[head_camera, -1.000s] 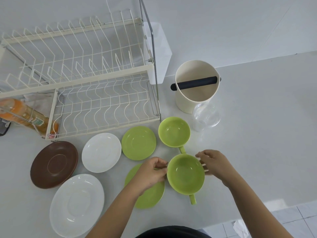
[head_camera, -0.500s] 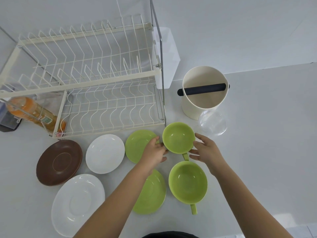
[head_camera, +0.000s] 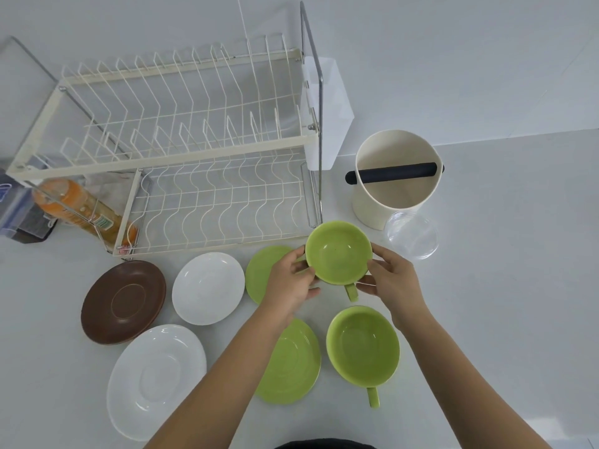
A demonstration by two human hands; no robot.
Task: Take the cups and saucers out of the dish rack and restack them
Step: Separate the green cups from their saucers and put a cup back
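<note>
Both hands grip a green cup [head_camera: 337, 252] in front of the cream wire dish rack [head_camera: 181, 150]; my left hand [head_camera: 288, 283] is on its left side, my right hand [head_camera: 393, 280] on its right, its handle pointing toward me. It looks raised a little off the counter. A second green cup [head_camera: 363, 345] stands nearer me. One green saucer [head_camera: 259, 273] lies partly under my left hand, another green saucer [head_camera: 291, 364] beside the near cup. A small white saucer [head_camera: 207, 288], a large white saucer [head_camera: 155, 380] and a brown saucer stack [head_camera: 123, 301] lie to the left.
A cream canister with a black bar [head_camera: 395, 179] stands at the right of the rack, with a clear plastic cup [head_camera: 411, 236] in front of it. An orange bottle [head_camera: 81, 205] lies under the rack's left end. The white wall runs behind.
Both hands left the near green cup, moved to the far green cup and closed on it. The cup now sits slightly higher and nearer the rack's corner.
</note>
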